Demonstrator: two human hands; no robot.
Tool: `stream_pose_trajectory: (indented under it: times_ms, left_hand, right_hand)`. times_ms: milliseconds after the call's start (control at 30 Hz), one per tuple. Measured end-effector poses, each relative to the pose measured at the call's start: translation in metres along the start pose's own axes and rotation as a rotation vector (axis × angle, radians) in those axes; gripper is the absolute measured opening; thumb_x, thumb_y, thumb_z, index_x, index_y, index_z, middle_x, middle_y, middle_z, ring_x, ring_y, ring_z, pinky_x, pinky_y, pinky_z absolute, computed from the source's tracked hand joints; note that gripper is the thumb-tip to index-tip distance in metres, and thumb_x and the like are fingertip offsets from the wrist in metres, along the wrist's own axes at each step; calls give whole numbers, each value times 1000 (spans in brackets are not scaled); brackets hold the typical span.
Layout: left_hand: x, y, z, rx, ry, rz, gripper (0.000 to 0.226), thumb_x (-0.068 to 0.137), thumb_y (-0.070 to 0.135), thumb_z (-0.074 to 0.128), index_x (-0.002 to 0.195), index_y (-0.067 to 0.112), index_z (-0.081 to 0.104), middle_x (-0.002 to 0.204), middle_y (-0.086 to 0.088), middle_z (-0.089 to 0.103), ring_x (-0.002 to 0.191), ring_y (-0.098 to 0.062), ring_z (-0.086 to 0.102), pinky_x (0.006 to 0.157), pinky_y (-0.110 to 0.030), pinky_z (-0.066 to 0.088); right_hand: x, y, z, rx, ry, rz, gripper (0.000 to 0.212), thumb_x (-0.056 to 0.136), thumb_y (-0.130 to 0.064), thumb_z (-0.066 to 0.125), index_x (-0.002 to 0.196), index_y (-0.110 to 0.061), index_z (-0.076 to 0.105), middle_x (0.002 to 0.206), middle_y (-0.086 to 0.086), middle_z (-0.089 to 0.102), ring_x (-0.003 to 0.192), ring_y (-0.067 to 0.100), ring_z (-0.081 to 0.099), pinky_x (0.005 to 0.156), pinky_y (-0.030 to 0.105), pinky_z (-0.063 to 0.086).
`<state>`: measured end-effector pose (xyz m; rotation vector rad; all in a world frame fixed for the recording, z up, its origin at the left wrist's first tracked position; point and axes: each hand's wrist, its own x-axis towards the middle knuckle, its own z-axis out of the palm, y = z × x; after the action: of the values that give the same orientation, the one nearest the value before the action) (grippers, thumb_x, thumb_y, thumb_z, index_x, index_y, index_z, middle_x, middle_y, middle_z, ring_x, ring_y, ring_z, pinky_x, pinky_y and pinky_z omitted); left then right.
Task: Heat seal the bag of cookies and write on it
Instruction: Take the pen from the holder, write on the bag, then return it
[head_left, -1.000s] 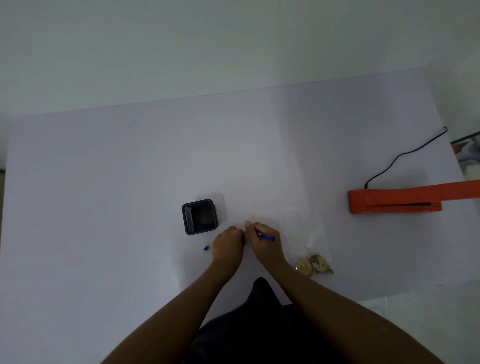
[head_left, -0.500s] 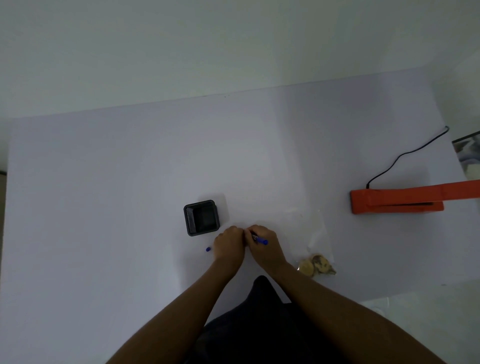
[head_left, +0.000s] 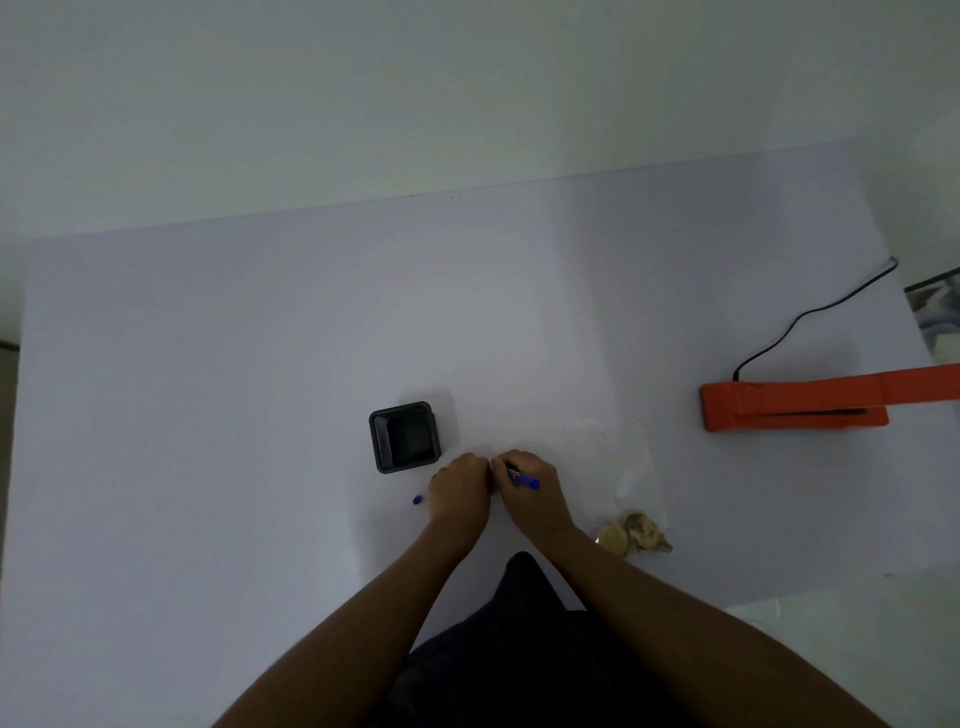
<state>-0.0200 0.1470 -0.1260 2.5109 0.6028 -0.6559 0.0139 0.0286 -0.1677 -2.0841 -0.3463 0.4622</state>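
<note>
A clear plastic bag (head_left: 626, 467) lies flat on the white table (head_left: 260, 364), with cookies (head_left: 634, 535) bunched at its near end. My right hand (head_left: 530, 493) grips a blue pen (head_left: 527, 480) just left of the bag. My left hand (head_left: 460, 488) sits fingers curled against the right hand, knuckles touching; what it holds is hidden. A small blue pen cap (head_left: 417, 500) lies on the table left of my left hand. The orange heat sealer (head_left: 795, 405) stands at the right with its arm raised.
A black square holder (head_left: 405, 436) stands just beyond my left hand. The sealer's black cord (head_left: 810, 317) runs off toward the table's far right edge. The near edge of the table lies close behind the cookies.
Both hands have stayed together at the same spot. The pen in my right hand shifted only slightly.
</note>
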Motion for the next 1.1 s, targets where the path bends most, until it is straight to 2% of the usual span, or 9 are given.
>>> stream_pose_trajectory:
  times_ms: [200,333,567,833,967,1100]
  left_hand:
    - [0,1,-1,18,-6,-3,19,96,13,54,80,14,65,88,-3,64,72,-18,62,68,-30,53]
    - [0,1,-1,20,-5,-7,19,96,11,55,80,14,65,87,-3,65,72,-18,64,67,-29,53]
    - [2,1,-1,20,-15,-23,16,95,14,56,82,14,66,88,-3,66,74,-19,65,68,-30,54]
    - [2,1,0,25,-25,-29,17,95,13,57,80,15,65,87,-3,65,71,-18,63,69,-31,55]
    - [2,2,-1,31,-22,-28,17,95,14,57,80,15,65,87,-3,64,67,-14,57,65,-27,49]
    - [3,2,-1,39,-29,-26,16,95,13,57,81,14,65,88,-3,64,72,-18,62,67,-29,52]
  right_hand:
    - [0,-1,-1,23,41,15,29,98,-12,56,73,-3,66,68,9,65,60,18,62,59,38,55]
    - [0,0,0,8,31,5,27,98,-11,56,75,-3,68,70,9,67,62,17,64,61,36,56]
    - [0,0,2,29,46,17,37,98,-26,51,73,-3,66,68,10,65,61,20,63,61,42,56]
    - [-2,1,2,18,64,28,28,98,-12,55,74,-4,66,69,9,65,62,20,63,61,42,56]
    - [-2,0,1,15,67,23,29,98,-17,53,75,-5,67,69,7,66,62,18,63,62,41,56]
    - [-3,1,0,25,72,31,33,98,-22,52,76,-4,67,70,8,66,63,19,64,63,42,57]
